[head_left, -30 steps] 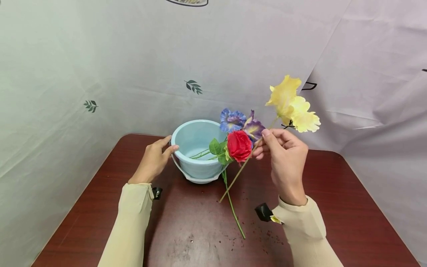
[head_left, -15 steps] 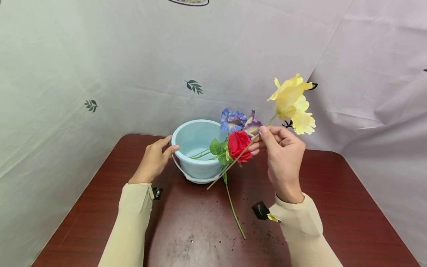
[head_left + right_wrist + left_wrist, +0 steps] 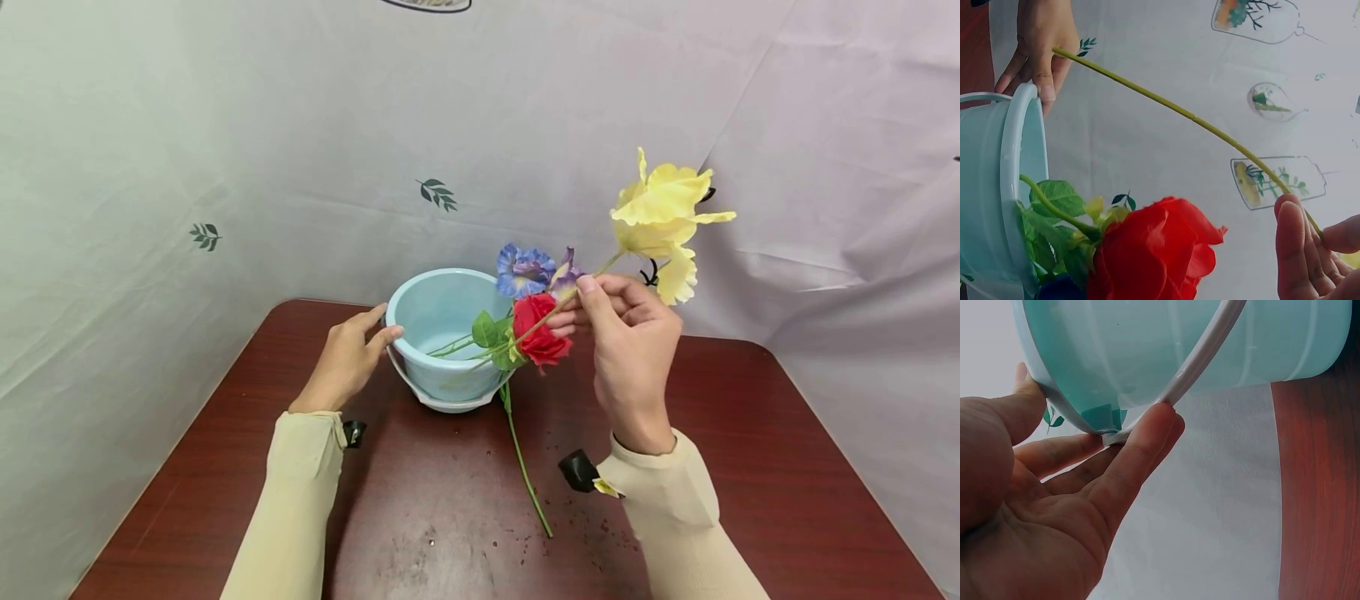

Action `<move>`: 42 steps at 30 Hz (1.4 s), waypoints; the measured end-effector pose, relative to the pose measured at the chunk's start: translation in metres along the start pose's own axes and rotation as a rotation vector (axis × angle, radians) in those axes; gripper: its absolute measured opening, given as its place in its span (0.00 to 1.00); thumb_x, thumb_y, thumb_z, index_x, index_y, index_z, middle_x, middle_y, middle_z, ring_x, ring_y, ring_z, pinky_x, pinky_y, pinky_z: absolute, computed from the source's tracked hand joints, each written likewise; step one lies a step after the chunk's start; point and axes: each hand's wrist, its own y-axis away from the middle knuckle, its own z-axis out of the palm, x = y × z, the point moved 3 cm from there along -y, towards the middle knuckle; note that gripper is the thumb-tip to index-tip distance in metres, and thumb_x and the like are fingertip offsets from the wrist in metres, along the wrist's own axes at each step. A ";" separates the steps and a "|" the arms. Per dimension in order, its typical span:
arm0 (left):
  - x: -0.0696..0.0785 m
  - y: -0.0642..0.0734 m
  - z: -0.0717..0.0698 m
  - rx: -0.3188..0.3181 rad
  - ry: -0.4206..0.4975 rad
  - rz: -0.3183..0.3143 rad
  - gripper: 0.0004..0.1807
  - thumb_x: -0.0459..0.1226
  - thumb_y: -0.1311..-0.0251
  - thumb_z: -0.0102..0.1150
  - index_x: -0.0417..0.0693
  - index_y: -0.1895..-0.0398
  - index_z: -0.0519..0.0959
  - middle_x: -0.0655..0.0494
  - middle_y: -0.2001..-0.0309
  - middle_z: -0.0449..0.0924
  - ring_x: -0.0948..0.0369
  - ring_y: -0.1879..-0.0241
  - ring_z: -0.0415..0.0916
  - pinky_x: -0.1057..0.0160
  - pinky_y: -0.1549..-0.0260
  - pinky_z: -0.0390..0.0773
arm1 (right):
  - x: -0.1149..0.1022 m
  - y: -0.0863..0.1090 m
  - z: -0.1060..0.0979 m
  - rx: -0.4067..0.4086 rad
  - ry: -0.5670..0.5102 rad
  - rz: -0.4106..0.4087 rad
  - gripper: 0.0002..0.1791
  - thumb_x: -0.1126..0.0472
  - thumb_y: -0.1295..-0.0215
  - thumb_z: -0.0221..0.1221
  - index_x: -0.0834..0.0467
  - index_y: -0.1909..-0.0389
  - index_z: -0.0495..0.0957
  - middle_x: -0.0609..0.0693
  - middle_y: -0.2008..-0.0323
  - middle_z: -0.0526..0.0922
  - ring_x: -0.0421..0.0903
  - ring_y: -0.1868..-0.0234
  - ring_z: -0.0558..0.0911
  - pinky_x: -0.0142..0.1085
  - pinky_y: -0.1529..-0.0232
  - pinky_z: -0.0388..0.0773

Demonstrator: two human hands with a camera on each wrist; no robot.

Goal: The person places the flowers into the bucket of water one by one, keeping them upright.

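Observation:
A light blue bucket (image 3: 427, 373) stands on the table. My left hand (image 3: 337, 367) holds its left rim, thumb over the edge and fingers outside by the handle (image 3: 1200, 355). Between thumb and fingertips, my right hand (image 3: 637, 358) pinches the stem of a yellow flower (image 3: 660, 217). That stem slants down leftward, its lower end over the bucket's front rim. A red rose (image 3: 534, 321) leans out over the right rim, its leaves (image 3: 486, 331) at the opening. Blue (image 3: 522, 271) and purple flowers (image 3: 564, 271) show behind the rose, partly covered by it and my right fingers.
On the dark red table (image 3: 420, 517) lies a green stem (image 3: 525, 475), running from beside the bucket toward the front; which bloom it joins is hidden. Small drops dot the tabletop. A pale printed cloth (image 3: 315, 167) hangs behind the table.
My right hand has moved slightly left, swinging the yellow flower's stem end up and left from over the table to the bucket's front rim. My left hand and the bucket stay put.

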 end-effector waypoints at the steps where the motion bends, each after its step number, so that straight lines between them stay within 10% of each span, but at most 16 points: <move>1: 0.000 0.000 0.000 0.001 0.001 0.001 0.34 0.46 0.33 0.54 0.39 0.29 0.62 0.38 0.33 0.65 0.45 0.34 0.63 0.44 0.39 0.66 | -0.001 0.000 0.001 -0.001 0.004 -0.010 0.08 0.73 0.36 0.59 0.77 0.69 0.76 0.61 0.76 0.84 0.50 0.81 0.84 0.41 0.72 0.83; 42: -0.001 0.000 0.000 -0.003 -0.005 0.000 0.34 0.46 0.33 0.55 0.39 0.29 0.62 0.38 0.33 0.65 0.46 0.33 0.61 0.44 0.38 0.64 | 0.013 0.012 0.033 -0.017 0.183 -0.154 0.09 0.71 0.36 0.59 0.75 0.70 0.76 0.67 0.75 0.82 0.51 0.77 0.84 0.42 0.74 0.83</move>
